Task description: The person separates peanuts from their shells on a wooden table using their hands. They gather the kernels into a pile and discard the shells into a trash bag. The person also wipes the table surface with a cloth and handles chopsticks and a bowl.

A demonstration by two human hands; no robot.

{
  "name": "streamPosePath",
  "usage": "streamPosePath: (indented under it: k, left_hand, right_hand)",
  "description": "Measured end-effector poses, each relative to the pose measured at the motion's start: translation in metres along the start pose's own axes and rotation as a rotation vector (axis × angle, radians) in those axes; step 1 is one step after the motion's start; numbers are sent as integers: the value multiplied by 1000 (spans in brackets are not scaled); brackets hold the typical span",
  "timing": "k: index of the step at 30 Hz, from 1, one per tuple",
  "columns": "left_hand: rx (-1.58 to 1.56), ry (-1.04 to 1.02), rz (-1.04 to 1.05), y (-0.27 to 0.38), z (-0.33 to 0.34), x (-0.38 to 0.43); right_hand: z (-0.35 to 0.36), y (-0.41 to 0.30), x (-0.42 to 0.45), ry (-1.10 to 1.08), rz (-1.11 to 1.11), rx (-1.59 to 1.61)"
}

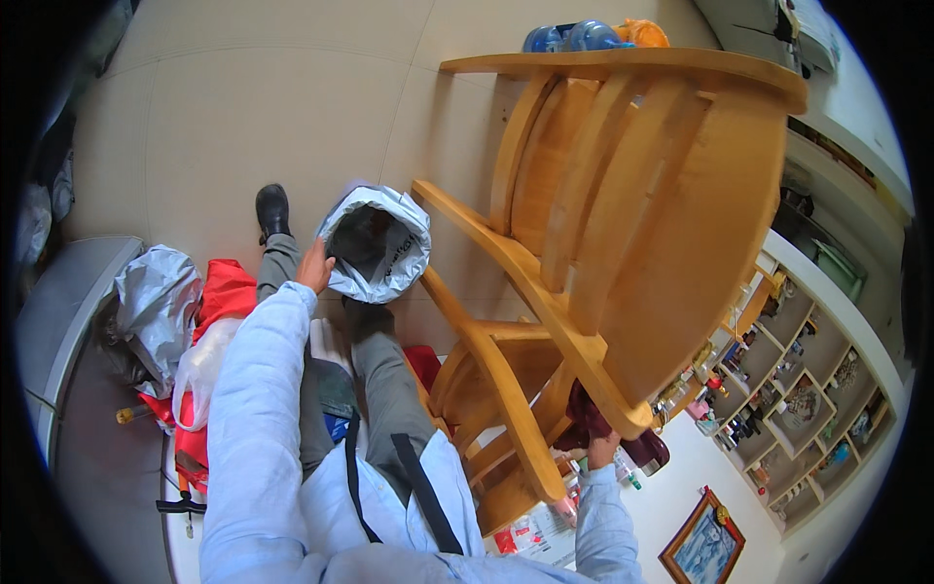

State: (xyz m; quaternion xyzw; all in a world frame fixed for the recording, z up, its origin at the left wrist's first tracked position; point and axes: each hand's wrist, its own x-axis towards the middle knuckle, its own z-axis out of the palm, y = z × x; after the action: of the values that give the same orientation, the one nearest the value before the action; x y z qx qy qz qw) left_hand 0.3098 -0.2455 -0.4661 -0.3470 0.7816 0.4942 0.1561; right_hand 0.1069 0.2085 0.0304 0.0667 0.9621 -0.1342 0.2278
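My left hand (315, 268) grips the left rim of a silver-grey plastic bag (417, 219), held mouth up above the floor. The bag's rim is folded outward and its inside is dark; whether a bin stands within it I cannot tell. On the right, my right hand (604, 447) is closed on a dark red cloth (582, 412), beside the end of the wooden chair's top rail (631, 420). Its fingertips are partly hidden. Two light-brown wooden chairs fill the right side, the larger wooden chair (671, 219) in front and another wooden chair (503, 387) nearer me.
Large blue plastic bottles (591, 35) stand behind the chair. To my left are a grey plastic bag (157, 299), a red bag (225, 292) and a grey padded seat (109, 438). A shelf unit (803, 394) with small items is on the right.
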Motion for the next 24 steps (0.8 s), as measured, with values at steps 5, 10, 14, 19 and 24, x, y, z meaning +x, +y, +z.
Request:
streamPosePath:
  k: [5, 10, 14, 19, 24]
  left_hand:
    - [-426, -302, -391, 22, -81, -65]
    - [-868, -235, -590, 59, -180, -137]
    - [-870, -143, -588, 88, -280, -167]
    - [-871, 30, -520, 73, -388, -193]
    - [-819, 193, -578, 55, -452, -204]
  right_hand:
    - [63, -134, -32, -54, -317, -119]
    - [171, -193, -23, 36, -206, 200]
    - [250, -157, 9, 29, 38, 301]
    - [263, -120, 30, 110, -47, 506]
    - [204, -192, 13, -156, 555, 1218]
